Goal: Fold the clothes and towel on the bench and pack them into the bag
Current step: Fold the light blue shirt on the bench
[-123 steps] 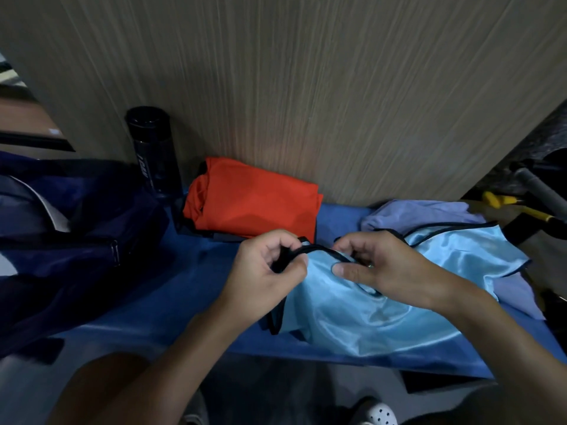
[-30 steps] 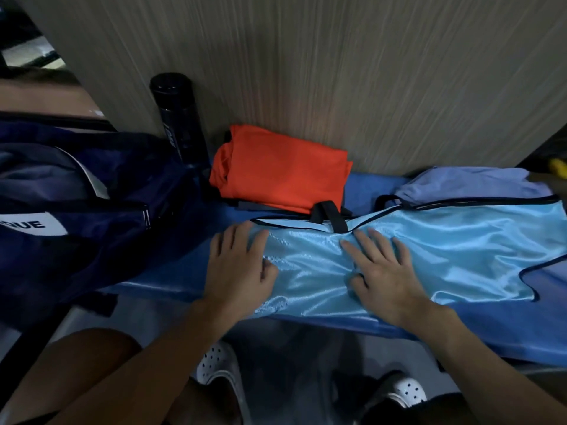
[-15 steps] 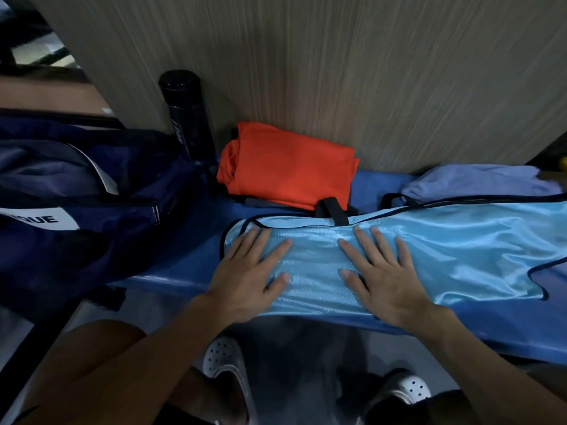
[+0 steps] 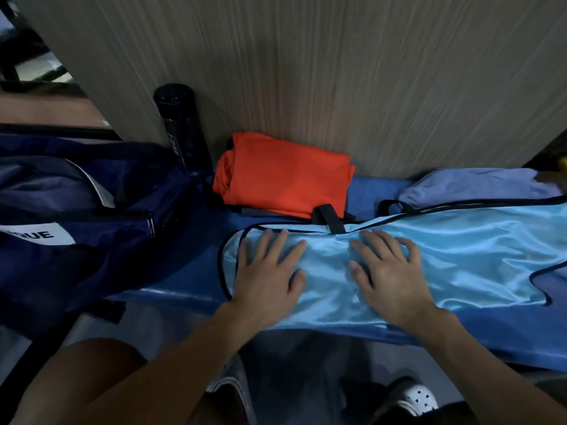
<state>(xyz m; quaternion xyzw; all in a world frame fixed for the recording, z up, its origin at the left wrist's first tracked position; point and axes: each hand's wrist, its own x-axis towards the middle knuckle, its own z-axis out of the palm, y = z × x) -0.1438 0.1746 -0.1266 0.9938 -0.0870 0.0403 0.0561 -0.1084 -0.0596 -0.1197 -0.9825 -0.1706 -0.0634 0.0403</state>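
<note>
On the blue surface point(image 4: 184, 289), a shiny light blue garment point(image 4: 460, 256) with black edging is spread lengthwise, its left end rounded and its right part carried out of view. Both hands are laid flat upon it, side by side and apart: the left hand point(image 4: 267, 271) near the garment's left end, the right hand point(image 4: 389, 271) just to its right. The fingers of both are straight and spread; nothing is gripped. Behind the garment, against the wood-grain wall point(image 4: 337, 72), a folded orange garment point(image 4: 285, 176) is stacked on darker cloth, from which a black strap point(image 4: 331, 220) reaches to the light blue garment's far edge. A lilac towel point(image 4: 478, 185) is seen behind the garment's right part. At the left, a navy bag point(image 4: 76, 225) with a white label is shown unzipped; grey lining is visible, but its contents cannot be told. A black bottle point(image 4: 182, 127) stands upright between bag and orange garment.
</note>
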